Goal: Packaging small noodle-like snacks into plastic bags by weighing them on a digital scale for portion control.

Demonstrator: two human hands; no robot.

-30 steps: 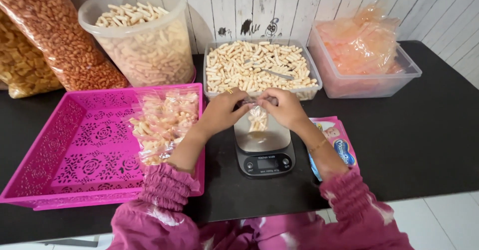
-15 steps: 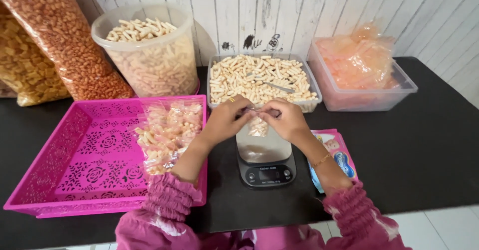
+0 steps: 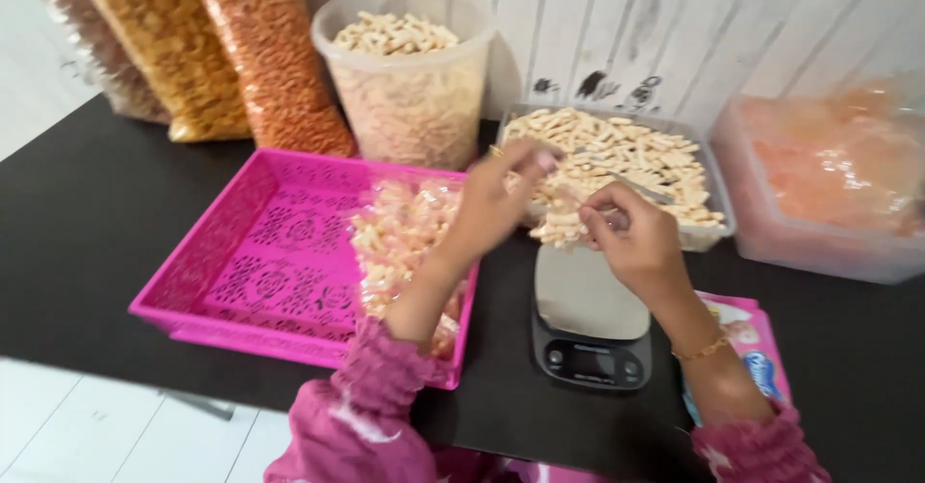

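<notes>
My right hand [image 3: 631, 237] grips a small clear bag of pale snack sticks [image 3: 561, 223] just above the steel plate of a small kitchen scale [image 3: 590, 314]. My left hand [image 3: 496, 204] is raised beside it, its fingers pinched at the bag's top; motion blur hides the exact grip. Behind the hands, a clear rectangular tray [image 3: 713, 218] is heaped with loose sticks and has a metal utensil lying in it. Both sleeves are pink.
A pink perforated basket [image 3: 241, 261] on the left holds several filled bags [image 3: 405, 242]. Behind it stand a round tub of sticks [image 3: 409, 88] and tall snack bags [image 3: 279, 59]. At right are a clear box of orange bags [image 3: 829, 184] and a pink packet [image 3: 756, 348].
The view has swung left and moved closer. The bag has come up off the scale plate, and my left hand has risen and drawn toward the basket side.
</notes>
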